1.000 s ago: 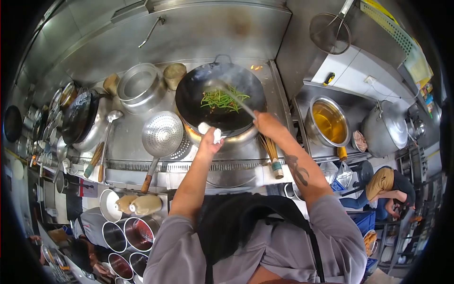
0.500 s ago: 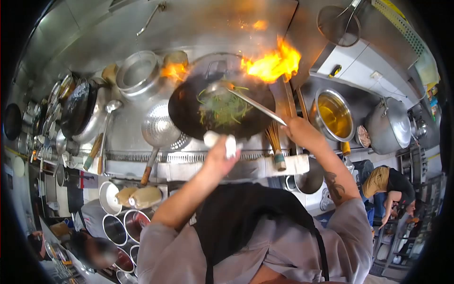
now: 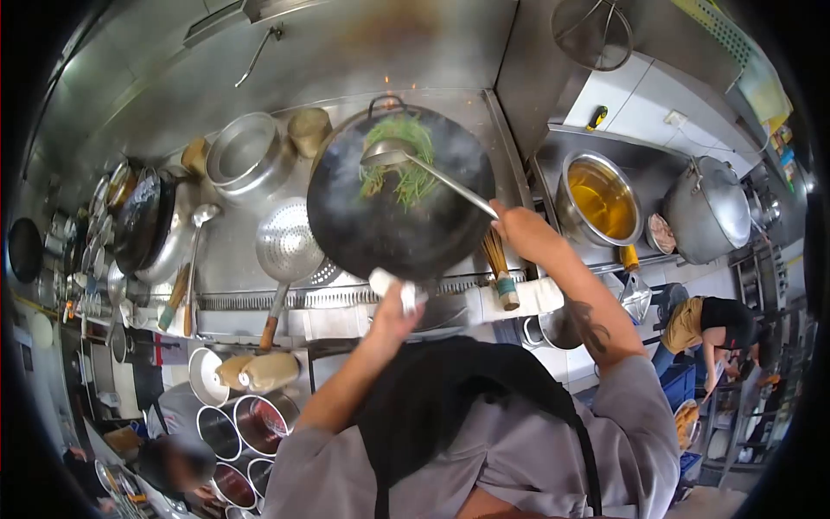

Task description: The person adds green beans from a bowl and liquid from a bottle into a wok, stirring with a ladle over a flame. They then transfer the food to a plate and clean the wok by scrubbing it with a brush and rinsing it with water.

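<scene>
A large black wok [image 3: 380, 229] sits in front of me, with steam rising around its inside. My left hand [image 3: 396, 313] is closed on a white cloth [image 3: 386, 282] at the wok's near rim, where the cloth covers whatever handle is there. Green bean-like vegetable strips [image 3: 406, 169] are gathered toward the far side of the wok. My right hand [image 3: 529, 233] grips the handle end of a metal ladle [image 3: 445, 179], and the ladle's bowl rests over the vegetables.
A perforated strainer [image 3: 290, 240] lies left of the wok, near stacked metal bowls [image 3: 245, 149]. On the right are a pot of yellow oil [image 3: 603, 204], a bamboo brush [image 3: 501, 275] and a lidded pot [image 3: 709, 212]. Another person [image 3: 718, 324] bends down at the far right.
Large flames behind the wok have died down to small sparks. The wok now tilts more toward me, and the vegetables have shifted to its far side with the ladle.
</scene>
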Motion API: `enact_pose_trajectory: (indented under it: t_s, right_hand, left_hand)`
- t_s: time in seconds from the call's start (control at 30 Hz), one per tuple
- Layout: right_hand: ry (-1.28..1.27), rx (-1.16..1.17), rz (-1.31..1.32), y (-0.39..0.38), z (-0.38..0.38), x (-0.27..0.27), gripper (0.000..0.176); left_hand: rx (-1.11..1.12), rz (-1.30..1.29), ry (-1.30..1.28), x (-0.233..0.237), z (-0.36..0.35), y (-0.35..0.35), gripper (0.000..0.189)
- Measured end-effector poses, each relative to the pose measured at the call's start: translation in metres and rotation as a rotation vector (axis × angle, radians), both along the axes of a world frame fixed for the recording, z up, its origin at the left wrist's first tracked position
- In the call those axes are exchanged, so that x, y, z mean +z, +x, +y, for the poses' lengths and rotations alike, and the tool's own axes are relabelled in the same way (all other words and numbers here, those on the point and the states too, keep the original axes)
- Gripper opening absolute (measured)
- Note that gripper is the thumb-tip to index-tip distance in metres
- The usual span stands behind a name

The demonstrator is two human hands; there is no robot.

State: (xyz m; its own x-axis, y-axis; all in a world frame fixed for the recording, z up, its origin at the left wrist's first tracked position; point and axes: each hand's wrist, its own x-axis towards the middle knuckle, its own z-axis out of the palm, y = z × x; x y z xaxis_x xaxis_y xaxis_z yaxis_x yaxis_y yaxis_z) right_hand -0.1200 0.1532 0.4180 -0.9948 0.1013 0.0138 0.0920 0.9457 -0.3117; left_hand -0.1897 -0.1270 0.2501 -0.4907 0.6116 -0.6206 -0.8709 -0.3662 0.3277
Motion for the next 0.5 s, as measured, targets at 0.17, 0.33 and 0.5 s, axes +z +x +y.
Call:
enact_pose_trajectory:
  t_s: [0.17, 0.33, 0.5]
  right_hand:
    - [-0.066, 0.063, -0.049, 0.028, -0.006, 0.046, 0.044]
    - [-0.12, 0.311, -0.158, 0.064, 0.024, 0.05, 0.046]
    - [-0.137, 0.082, -0.139, 0.01, 0.012, -0.018, 0.03]
  left_hand:
    - [0.131, -0.104, -0.063, 0.064, 0.023, -0.045, 0.016]
    - [0.052, -0.058, -0.173, 0.106, 0.013, -0.025, 0.014]
    - [0.135, 0.0, -0.05, 0.054, 0.024, -0.058, 0.015]
